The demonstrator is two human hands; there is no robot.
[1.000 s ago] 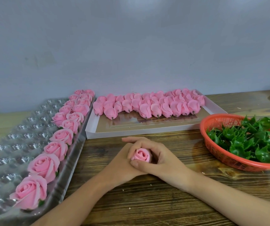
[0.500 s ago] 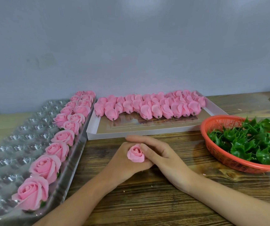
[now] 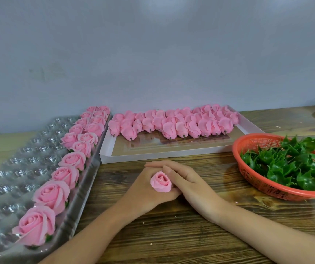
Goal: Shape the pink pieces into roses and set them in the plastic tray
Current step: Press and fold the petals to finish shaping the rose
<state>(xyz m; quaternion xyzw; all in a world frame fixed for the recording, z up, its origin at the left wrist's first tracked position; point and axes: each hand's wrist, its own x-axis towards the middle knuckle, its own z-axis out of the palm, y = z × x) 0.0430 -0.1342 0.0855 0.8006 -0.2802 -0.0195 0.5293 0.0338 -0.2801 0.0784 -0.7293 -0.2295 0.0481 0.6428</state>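
On the far left of the brown wooden table (image 3: 171, 235) lies a clear plastic tray (image 3: 19, 168) moulded with rows of round cups. Only its right-hand side is filled: finished pink roses (image 3: 52, 195) stand there, a single file in the near part and two side by side towards the far end, some with a bit of green showing under them. Just beside the tray's far right edge sits a white shallow box (image 3: 152, 157) with a shiny brownish floor. Pink unshaped pieces (image 3: 171, 124), closed buds with short dark stems, lie crowded along its back half. In front of the box, near the middle of the table, the two hands meet. The left hand (image 3: 143, 193) comes in from the lower left, and its fingers (image 3: 172, 194) are curled under and around the base of a small pink rose (image 3: 161, 181), gripping it upright above the table, well apart from the tray. The right hand (image 3: 187, 180) comes from the lower right. Its thumb presses the rose's right side, and its nearly straight fingers (image 3: 156, 164) lie across behind the bloom and over the left hand, so the rose is held between them. At the far right stands an orange plastic basket (image 3: 248, 143) heaped with glossy green leaf pieces (image 3: 295, 164) with jagged edges. A plain grey wall (image 3: 152, 54) runs behind the table.
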